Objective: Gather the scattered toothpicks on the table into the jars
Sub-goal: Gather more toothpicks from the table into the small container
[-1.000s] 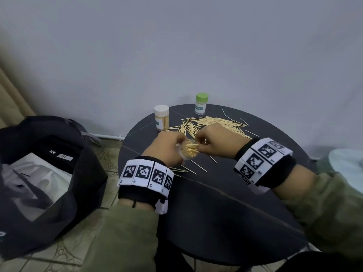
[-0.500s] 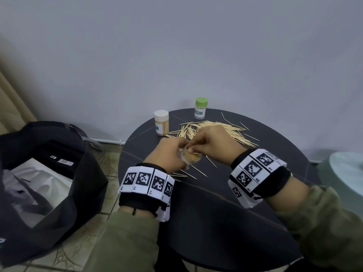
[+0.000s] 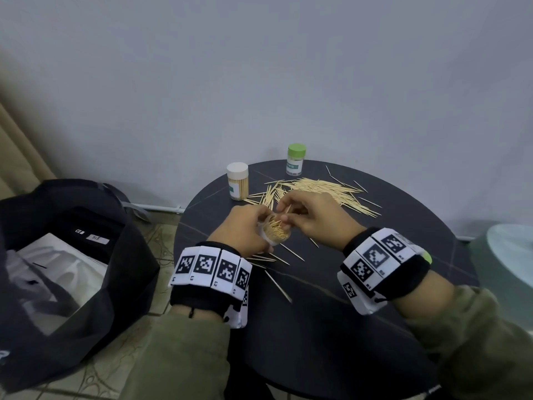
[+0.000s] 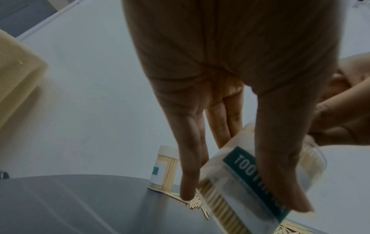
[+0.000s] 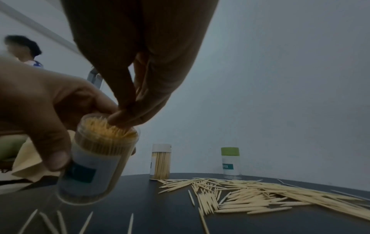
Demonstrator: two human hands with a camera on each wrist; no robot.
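Left hand (image 3: 245, 226) grips the open jar (image 5: 96, 159), tilted, above the table (image 3: 346, 327). Right hand (image 3: 314, 215), at the jar's 3 o'clock, pinches fingertips (image 5: 120, 117) at its full mouth; whether they hold a toothpick cannot be told.

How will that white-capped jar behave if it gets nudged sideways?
The white-capped jar is tall and narrow, so it probably tips rather than slides. It looks packed with toothpicks, so likely steadier than the green-capped jar, which looks near empty. If tipped, its round body would likely roll.

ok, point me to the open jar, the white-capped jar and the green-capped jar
open jar (image 5: 96, 164): right wrist view, label on its clear wall
white-capped jar (image 3: 237, 170): head view, white cap
green-capped jar (image 3: 296, 151): head view, green cap
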